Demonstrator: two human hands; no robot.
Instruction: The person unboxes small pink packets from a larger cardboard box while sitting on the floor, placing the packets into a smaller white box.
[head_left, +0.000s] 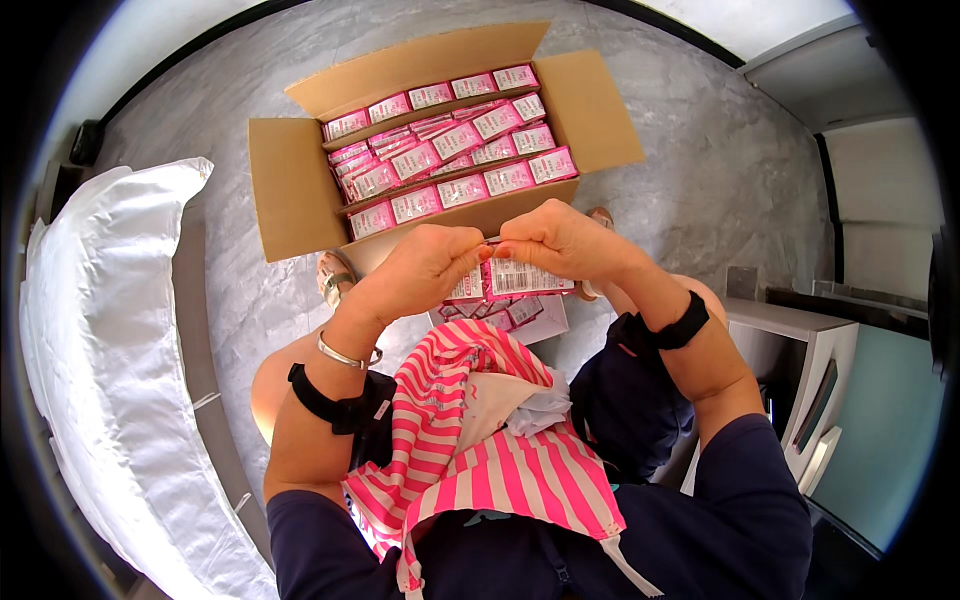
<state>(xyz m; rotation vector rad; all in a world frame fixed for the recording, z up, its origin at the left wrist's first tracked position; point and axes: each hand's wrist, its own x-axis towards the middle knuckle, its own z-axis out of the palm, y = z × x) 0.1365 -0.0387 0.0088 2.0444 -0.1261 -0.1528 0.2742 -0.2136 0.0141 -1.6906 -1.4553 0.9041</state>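
Observation:
My left hand (431, 262) and my right hand (562, 238) meet in front of me, thumbs close together. Between them they pinch a strip of pink sachets (529, 279) at the seam where two sachets join. The sachet on the right shows a barcode; fingers partly cover the left one (466, 286). Beneath the strip, a small white box (553, 321) holds more pink sachets (523, 310), partly hidden by my hands. Just beyond my hands stands an open cardboard box (296, 187), filled with rows of pink-and-white sachet strips (457, 140) bearing print.
A pink-and-white striped apron (510, 465) lies gathered over my lap, with crumpled white material (541, 409) in it. To the left is a white-covered bed or bench (112, 322). A low cabinet (787, 319) stands right. Grey marbled floor (697, 157) surrounds the boxes.

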